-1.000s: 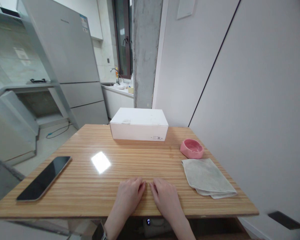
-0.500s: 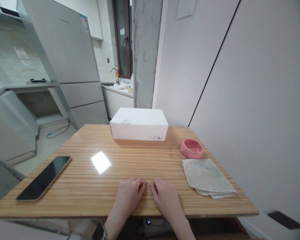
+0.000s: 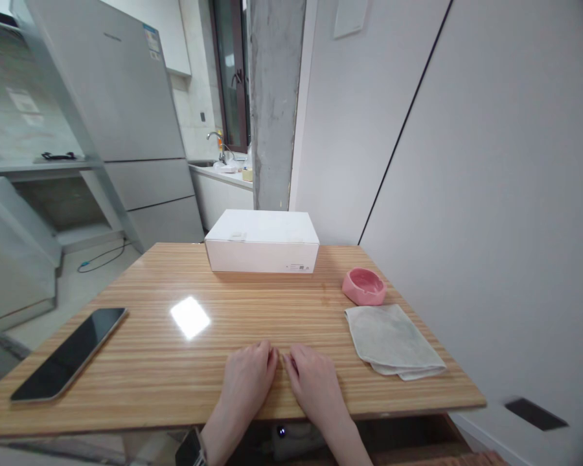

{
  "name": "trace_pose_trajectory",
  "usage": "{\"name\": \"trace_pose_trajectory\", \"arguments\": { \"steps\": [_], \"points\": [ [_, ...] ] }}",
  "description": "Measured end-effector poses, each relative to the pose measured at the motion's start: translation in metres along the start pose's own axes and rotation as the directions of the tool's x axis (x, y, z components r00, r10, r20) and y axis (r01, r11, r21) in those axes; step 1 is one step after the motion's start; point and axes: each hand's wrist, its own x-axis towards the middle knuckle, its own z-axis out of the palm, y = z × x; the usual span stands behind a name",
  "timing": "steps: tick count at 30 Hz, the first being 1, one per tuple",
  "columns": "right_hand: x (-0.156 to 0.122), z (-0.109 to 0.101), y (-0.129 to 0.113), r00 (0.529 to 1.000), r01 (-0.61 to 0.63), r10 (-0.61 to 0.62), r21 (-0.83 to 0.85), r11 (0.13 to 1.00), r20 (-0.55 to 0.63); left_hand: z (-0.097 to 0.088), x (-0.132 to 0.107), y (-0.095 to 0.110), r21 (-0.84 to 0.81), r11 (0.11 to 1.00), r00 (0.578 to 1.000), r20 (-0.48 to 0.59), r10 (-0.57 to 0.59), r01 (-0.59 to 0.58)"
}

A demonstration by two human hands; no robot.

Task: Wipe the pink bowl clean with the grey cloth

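Note:
Both hands rest near the front edge of the wood-grain table (image 3: 146, 362), side by side with a narrow gap between them. My left hand (image 3: 251, 369) is curled into a loose fist, knuckles up, with a dark watch (image 3: 190, 448) on its wrist. Likewise closed, my right hand (image 3: 311, 372) lies just beside it; nothing shows in either hand, though the fingertips are tucked out of sight. Nearest to the right hand is a folded grey cloth (image 3: 393, 340). Behind the cloth sits a pink ashtray (image 3: 364, 287). A dark-screened phone (image 3: 70, 355) lies far to the left.
A closed white box (image 3: 262, 241) stands at the table's far edge. An open drawer (image 3: 403, 437) is below the front edge. The white wall (image 3: 447, 194) runs along the right. A refrigerator (image 3: 107, 103) and a sink counter (image 3: 223, 181) stand beyond the table.
The view has turned slightly, so the table and the things on it appear shifted a little left. Both hands stay closed in the same place on the table.

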Motion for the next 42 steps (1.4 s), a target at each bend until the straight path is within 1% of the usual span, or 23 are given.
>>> {"name": "trace_pose_trajectory", "arguments": {
  "steps": [2,4,5,7,9,10,11,12,14,16,19,21,23,25,27,29,30,31,32,35,37,39,42],
  "points": [
    [-0.001,0.0,0.0,1.0,-0.005,0.004,0.01,1.0,0.013,-0.01,0.011,0.016,-0.087,0.996,0.999,-0.035,0.01,-0.013],
    [-0.002,0.0,0.0,0.999,-0.022,0.022,-0.014,1.0,0.033,-0.022,0.029,0.04,-0.259,0.958,0.988,-0.129,0.089,-0.12],
    [-0.002,0.001,0.0,0.998,-0.037,0.039,-0.036,0.999,0.043,-0.027,0.041,0.055,-0.361,0.91,0.971,-0.192,0.144,-0.206],
    [-0.002,0.002,0.0,0.996,-0.066,0.07,-0.069,0.995,0.057,-0.031,0.068,0.087,-0.556,0.748,0.928,-0.292,0.233,-0.363],
    [-0.002,0.003,0.0,0.994,-0.084,0.088,-0.065,0.994,0.064,-0.026,0.097,0.12,-0.677,0.608,0.91,-0.335,0.246,-0.414],
    [-0.001,0.003,0.0,0.993,-0.09,0.094,-0.058,0.994,0.064,-0.02,0.111,0.135,-0.712,0.577,0.916,-0.319,0.242,-0.4],
    [0.0,0.003,0.0,0.993,-0.095,0.098,-0.051,0.994,0.062,-0.012,0.123,0.149,-0.731,0.573,0.928,-0.279,0.246,-0.371],
    [0.0,0.004,0.001,0.993,-0.098,0.101,-0.046,0.994,0.059,-0.004,0.135,0.16,-0.732,0.591,0.939,-0.226,0.261,-0.34],
    [0.0,0.005,0.002,0.994,-0.084,0.087,-0.044,0.995,0.061,0.015,0.152,0.179,-0.708,0.659,0.96,-0.11,0.256,-0.256],
    [0.0,0.006,0.004,0.997,-0.036,0.038,-0.037,0.999,0.073,0.031,0.163,0.191,-0.67,0.719,0.975,-0.033,0.219,-0.184],
    [-0.001,0.007,0.006,0.997,0.033,-0.032,-0.018,0.999,0.064,0.045,0.168,0.199,-0.656,0.743,0.985,-0.004,0.17,-0.131],
    [0.0,0.006,0.006,0.997,0.035,-0.033,-0.021,0.999,0.065,0.046,0.168,0.197,-0.667,0.734,0.987,-0.009,0.161,-0.126],
    [0.001,0.004,0.005,0.998,0.0,0.002,-0.031,1.0,0.069,0.042,0.166,0.188,-0.691,0.709,0.987,-0.042,0.158,-0.143],
    [0.001,0.002,0.004,0.999,-0.033,0.034,-0.026,0.999,0.041,0.034,0.164,0.17,-0.737,0.654,0.984,-0.101,0.145,-0.172],
    [0.002,0.001,0.003,0.999,-0.035,0.035,-0.015,0.999,0.002,0.024,0.16,0.143,-0.802,0.571,0.984,-0.146,0.101,-0.177],
    [0.003,0.001,0.002,1.0,-0.019,0.019,-0.015,1.0,-0.014,0.011,0.153,0.107,-0.857,0.493,0.987,-0.16,0.017,-0.148],
    [0.003,0.001,0.002,1.0,-0.017,0.016,-0.021,1.0,-0.019,0.004,0.147,0.087,-0.869,0.475,0.985,-0.171,-0.031,-0.135],
    [0.003,0.002,0.002,1.0,-0.017,0.016,-0.026,1.0,-0.023,-0.004,0.141,0.066,-0.865,0.482,0.978,-0.197,-0.074,-0.138],
    [0.003,0.002,0.002,0.999,-0.017,0.016,-0.028,0.999,-0.028,-0.012,0.135,0.045,-0.842,0.518,0.964,-0.241,-0.115,-0.149],
    [0.004,0.003,0.002,0.999,-0.015,0.014,-0.018,1.0,-0.037,-0.034,0.115,-0.014,-0.728,0.677,0.907,-0.35,-0.232,-0.107],
    [0.004,0.002,0.001,0.999,-0.02,0.019,-0.012,1.0,-0.038,-0.044,0.106,-0.047,-0.63,0.776,0.864,-0.405,-0.3,-0.026],
    [0.004,0.001,0.0,0.999,-0.028,0.027,-0.012,1.0,-0.043,-0.048,0.101,-0.074,-0.533,0.841,0.811,-0.45,-0.374,0.092],
    [0.003,0.003,-0.003,0.998,-0.03,0.03,-0.003,1.0,-0.059,-0.046,0.099,-0.102,-0.431,0.864,0.749,-0.475,-0.461,0.259]
  ]
}}
